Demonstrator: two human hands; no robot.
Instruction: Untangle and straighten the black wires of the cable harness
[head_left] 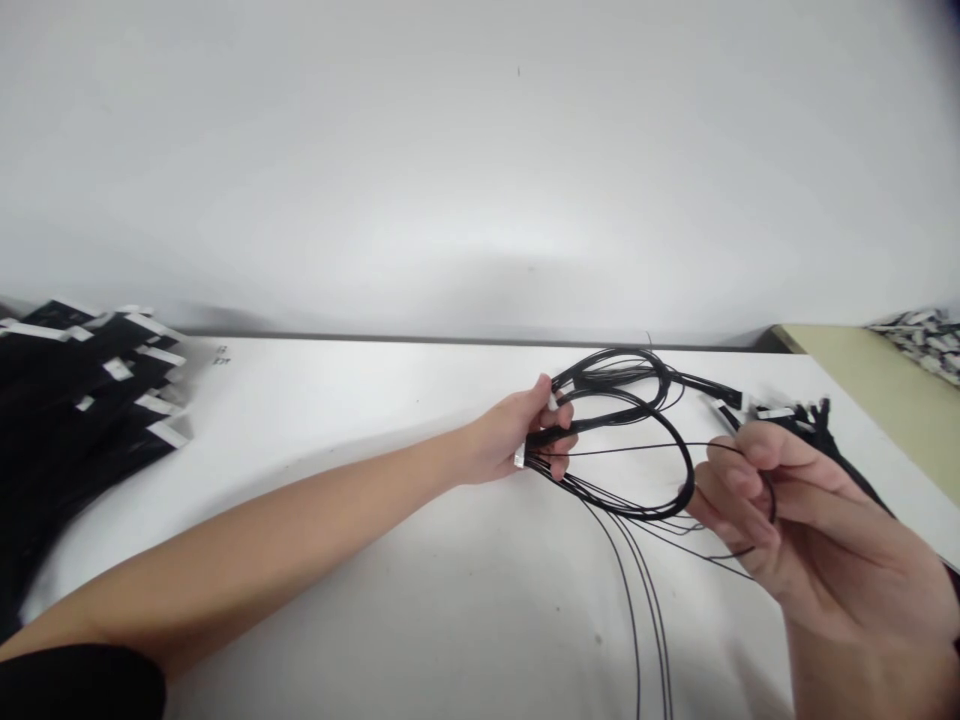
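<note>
Over the white table, my left hand [525,430] is closed around a looped bundle of thin black cables [686,450] with small white ends near the palm. Several thin strands hang down below the loops. At the right, my right hand [780,520] is pinched on a thin black cable that runs across from the bundle. One end of the coiled cables, with a white connector [744,400], points to the right. The palm of my right hand faces the camera, and its fingers are curled.
A large pile of black cables with white ends [97,400] lies at the left of the white table [337,390]. More black cables [817,430] lie behind my right hand. A yellowish surface [862,390] at the right holds a black-and-white pile [930,345]. A pale wall stands behind.
</note>
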